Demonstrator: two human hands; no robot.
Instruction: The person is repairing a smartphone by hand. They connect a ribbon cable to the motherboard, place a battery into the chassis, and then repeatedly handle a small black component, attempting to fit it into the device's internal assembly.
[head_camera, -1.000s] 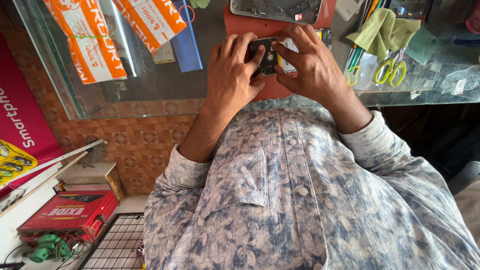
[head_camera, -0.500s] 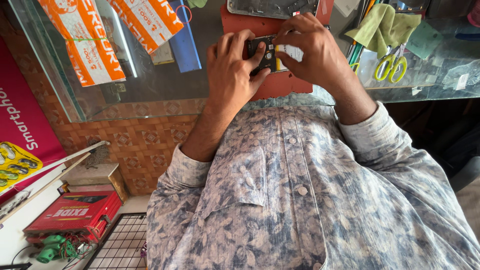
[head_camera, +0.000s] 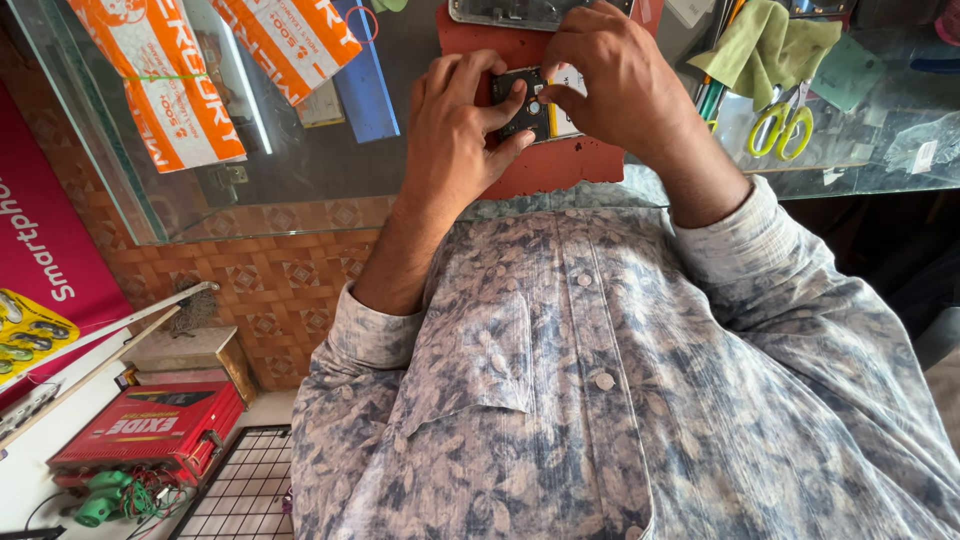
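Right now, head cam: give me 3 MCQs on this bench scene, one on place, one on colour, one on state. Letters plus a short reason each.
1. Where do the scissors lie?
A. On the glass counter, on the right of the picture
B. On the tiled floor
C. On the red box

2. What colour is the mat under the hands?
A. Green
B. Red
C. White

3. How is the small dark part held?
A. Lying alone, untouched
B. By the left hand only
C. Between both hands

Answers:
1 A: their yellow-green handles rest on the glass counter, beside a green cloth.
2 B: red shows below and between the hands.
3 C: the left hand grips it from one side, and the right hand pinches it from the other.
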